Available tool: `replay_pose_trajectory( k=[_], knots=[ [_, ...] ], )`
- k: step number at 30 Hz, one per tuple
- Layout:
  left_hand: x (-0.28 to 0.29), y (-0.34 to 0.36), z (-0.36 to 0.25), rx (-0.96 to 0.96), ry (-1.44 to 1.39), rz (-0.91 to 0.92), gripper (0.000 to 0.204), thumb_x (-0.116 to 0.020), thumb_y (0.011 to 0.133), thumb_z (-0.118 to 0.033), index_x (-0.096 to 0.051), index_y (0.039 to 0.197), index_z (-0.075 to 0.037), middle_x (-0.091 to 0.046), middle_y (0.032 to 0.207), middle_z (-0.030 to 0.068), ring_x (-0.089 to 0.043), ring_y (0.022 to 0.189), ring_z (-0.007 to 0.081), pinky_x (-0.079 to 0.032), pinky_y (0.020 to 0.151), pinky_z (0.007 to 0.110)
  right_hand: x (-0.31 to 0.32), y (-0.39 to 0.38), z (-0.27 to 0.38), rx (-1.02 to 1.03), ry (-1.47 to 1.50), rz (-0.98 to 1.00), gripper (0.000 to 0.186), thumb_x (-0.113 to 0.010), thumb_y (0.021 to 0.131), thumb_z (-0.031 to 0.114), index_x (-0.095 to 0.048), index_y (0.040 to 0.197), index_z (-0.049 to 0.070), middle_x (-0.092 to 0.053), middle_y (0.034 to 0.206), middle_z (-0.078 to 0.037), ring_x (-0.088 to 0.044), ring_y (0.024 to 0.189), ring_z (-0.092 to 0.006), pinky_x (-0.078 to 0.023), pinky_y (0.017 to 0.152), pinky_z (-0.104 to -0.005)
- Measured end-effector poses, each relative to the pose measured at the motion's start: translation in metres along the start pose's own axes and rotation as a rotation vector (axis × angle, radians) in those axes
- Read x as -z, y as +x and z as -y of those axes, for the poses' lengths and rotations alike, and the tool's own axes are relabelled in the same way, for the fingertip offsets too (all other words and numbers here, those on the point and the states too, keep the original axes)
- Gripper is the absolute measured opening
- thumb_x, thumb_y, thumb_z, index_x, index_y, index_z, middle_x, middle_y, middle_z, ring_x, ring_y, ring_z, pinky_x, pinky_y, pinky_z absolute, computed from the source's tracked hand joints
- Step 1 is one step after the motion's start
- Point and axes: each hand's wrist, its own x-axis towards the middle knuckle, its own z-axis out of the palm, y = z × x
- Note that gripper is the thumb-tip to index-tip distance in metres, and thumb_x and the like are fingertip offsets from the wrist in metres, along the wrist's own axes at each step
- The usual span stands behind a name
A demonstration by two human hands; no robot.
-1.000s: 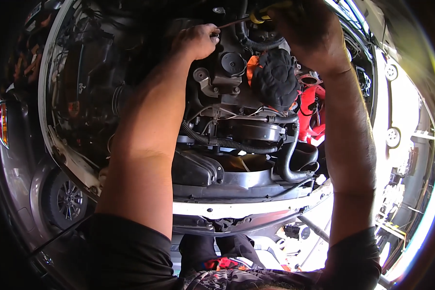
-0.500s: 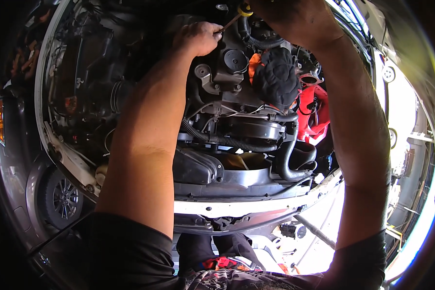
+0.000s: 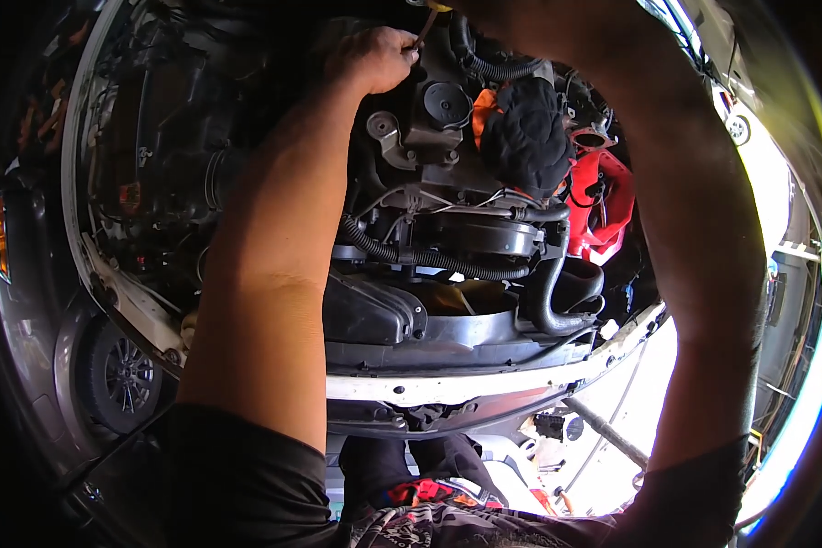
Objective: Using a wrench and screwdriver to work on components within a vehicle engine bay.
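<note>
At the top of the engine bay, my left hand point(image 3: 376, 59) pinches the thin shaft of a screwdriver point(image 3: 426, 27) between thumb and fingers. The yellow end of its handle shows at the upper edge and meets my right hand point(image 3: 521, 27). That hand is closed around the handle, with its fingers mostly dark or cut off by the frame. Where the tip points is hidden by my left hand. Below lies the engine cover with a round black oil filler cap point(image 3: 446, 105). A bunched black and orange glove point(image 3: 525, 137) rests to its right.
A red cloth or bag point(image 3: 601, 205) lies right of the engine, beside an open metal flange point(image 3: 592, 139). Black hoses point(image 3: 557, 306) and the fan shroud point(image 3: 466, 333) fill the near side, before the white front crossmember point(image 3: 429, 391). Another car point(image 3: 41, 329) stands at left.
Both hands and the screwdriver have shifted slightly up and left in the view. More of the yellow handle is now out of frame. My right forearm has swung outward to the right.
</note>
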Motion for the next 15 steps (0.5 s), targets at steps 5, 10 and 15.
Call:
replay_pose_trajectory(
  k=[5, 10, 15],
  knots=[
    [-0.002, 0.005, 0.004, -0.004, -0.020, 0.026, 0.034, -0.065, 0.098, -0.042, -0.071, 0.129, -0.032, -0.072, 0.128, 0.0059, -0.066, 0.121, 0.0311, -0.051, 0.105, 0.046, -0.002, 0.011, -0.023, 0.488, -0.279, -0.061, 0.031, -0.067, 0.094, 0.028, -0.064, 0.109, 0.001, -0.067, 0.080, -0.016, -0.069, 0.075, -0.0324, -0.056, 0.068, -0.0425],
    [0.002, 0.002, 0.001, -0.002, 0.028, 0.033, 0.032, -0.065, 0.099, -0.038, -0.071, 0.128, -0.027, -0.073, 0.126, 0.0062, -0.066, 0.121, 0.0302, -0.052, 0.104, 0.046, 0.009, 0.013, -0.028, 0.055, 0.425, 0.339, 0.029, -0.068, 0.094, 0.024, -0.065, 0.114, 0.002, -0.069, 0.086, -0.020, -0.070, 0.081, -0.0360, -0.057, 0.074, -0.0447],
    [0.002, 0.005, 0.001, -0.038, -0.013, 0.044, 0.033, -0.064, 0.100, -0.036, -0.071, 0.128, -0.021, -0.074, 0.121, 0.0076, -0.069, 0.115, 0.0290, -0.053, 0.101, 0.044, 0.028, 0.011, -0.002, -0.161, 0.299, 0.296, 0.030, -0.066, 0.094, 0.019, -0.063, 0.120, 0.005, -0.072, 0.094, -0.021, -0.071, 0.093, -0.0393, -0.056, 0.081, -0.0496]
  ],
)
